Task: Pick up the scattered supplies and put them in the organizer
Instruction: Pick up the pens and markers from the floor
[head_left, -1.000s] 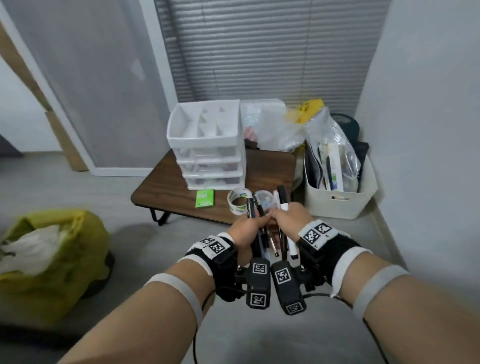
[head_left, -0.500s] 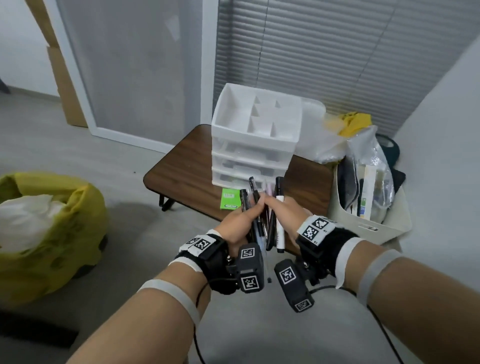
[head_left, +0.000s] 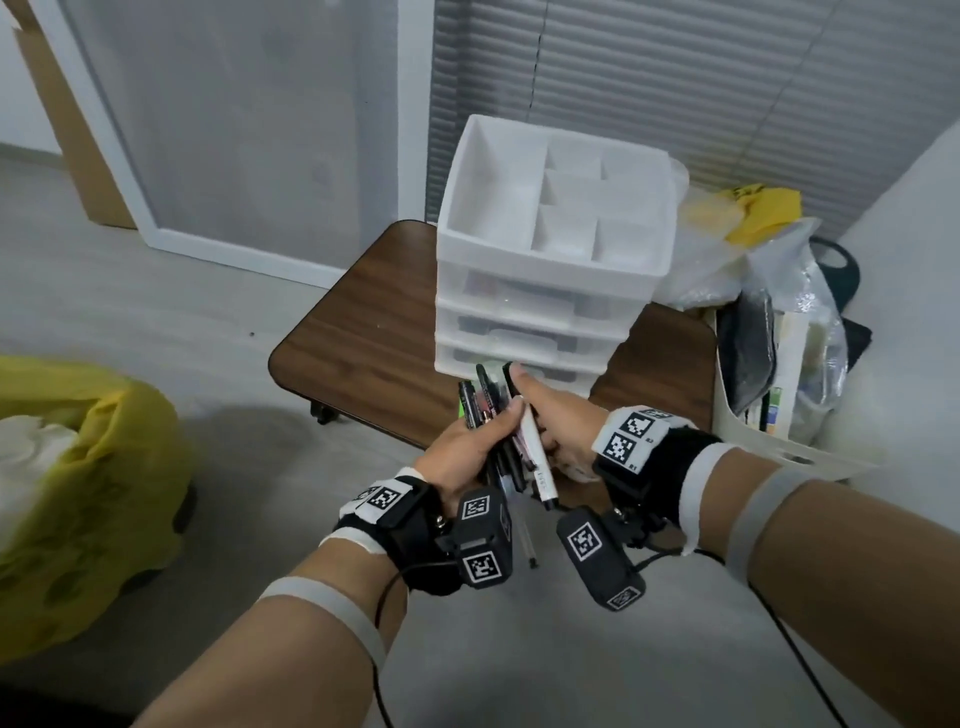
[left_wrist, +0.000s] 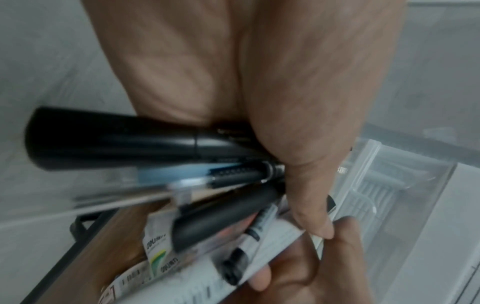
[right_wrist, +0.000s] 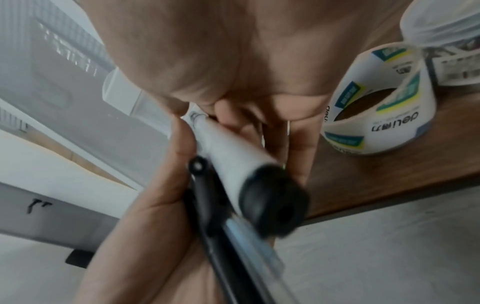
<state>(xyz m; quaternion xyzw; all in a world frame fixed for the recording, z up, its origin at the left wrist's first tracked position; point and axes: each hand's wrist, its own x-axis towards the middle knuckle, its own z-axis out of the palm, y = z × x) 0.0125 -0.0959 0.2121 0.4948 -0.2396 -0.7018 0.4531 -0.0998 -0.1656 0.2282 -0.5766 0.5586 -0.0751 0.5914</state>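
Observation:
Both hands hold one bundle of pens and markers (head_left: 493, 431) in front of the low table's near edge. My left hand (head_left: 462, 447) grips the bundle from the left, thumb across it. My right hand (head_left: 556, 415) grips it from the right, fingers round a white marker (head_left: 535, 457) with a black cap (right_wrist: 272, 205). A fat black marker (left_wrist: 116, 139) and thinner pens (left_wrist: 233, 176) show under the left palm. The white organizer (head_left: 556, 260), with an open divided top tray and clear drawers (left_wrist: 376, 185), stands on the table just beyond the hands.
A roll of tape (right_wrist: 376, 115) and a clear jar (right_wrist: 441, 20) sit on the brown table (head_left: 363, 332) by my right hand. A white bin (head_left: 779, 447) stuffed with bags stands right of the table. On the floor at left lies a yellow bag (head_left: 88, 519).
The view has swung closer to the organizer. Both hands kept hold of the pens and moved up towards it. They now hide the tape roll and the green packet on the table.

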